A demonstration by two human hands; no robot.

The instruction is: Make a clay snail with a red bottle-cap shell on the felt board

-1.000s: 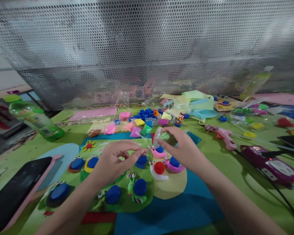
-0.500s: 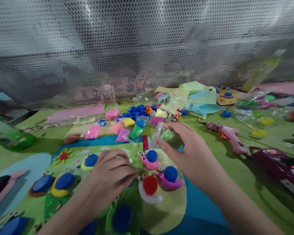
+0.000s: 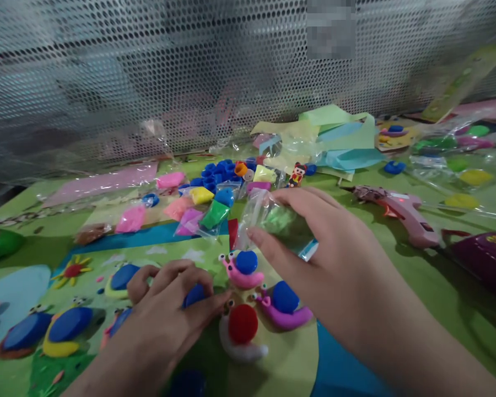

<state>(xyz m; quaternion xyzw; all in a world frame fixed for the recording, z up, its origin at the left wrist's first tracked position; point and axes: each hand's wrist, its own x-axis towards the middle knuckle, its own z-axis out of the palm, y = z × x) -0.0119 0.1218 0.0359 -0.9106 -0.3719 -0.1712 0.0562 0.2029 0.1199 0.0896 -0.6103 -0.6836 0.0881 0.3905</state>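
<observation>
A clear plastic bag with pale green clay (image 3: 278,219) is pinched between the thumb and fingers of my right hand (image 3: 334,242), above the picture board (image 3: 289,358). My left hand (image 3: 169,300) rests low over the board with bent, spread fingers; a blue cap (image 3: 195,295) shows between them. Its thumb tip lies by the eyes of a white clay snail with a red cap shell (image 3: 243,325). Beside that are a pink snail (image 3: 243,270) and a purple snail (image 3: 285,309), both with blue cap shells. Some left fingertips are hidden.
Bagged clay (image 3: 216,214) and a heap of blue caps (image 3: 215,175) lie behind the board. At right are a pink glue gun (image 3: 409,212) and a dark purple device (image 3: 485,256). Paper scraps (image 3: 343,138) lie before the perforated metal panel (image 3: 248,71).
The view has tipped down and come closer. My right hand still holds the bag of green clay. My left fingers have spread more, staying by the red-capped snail.
</observation>
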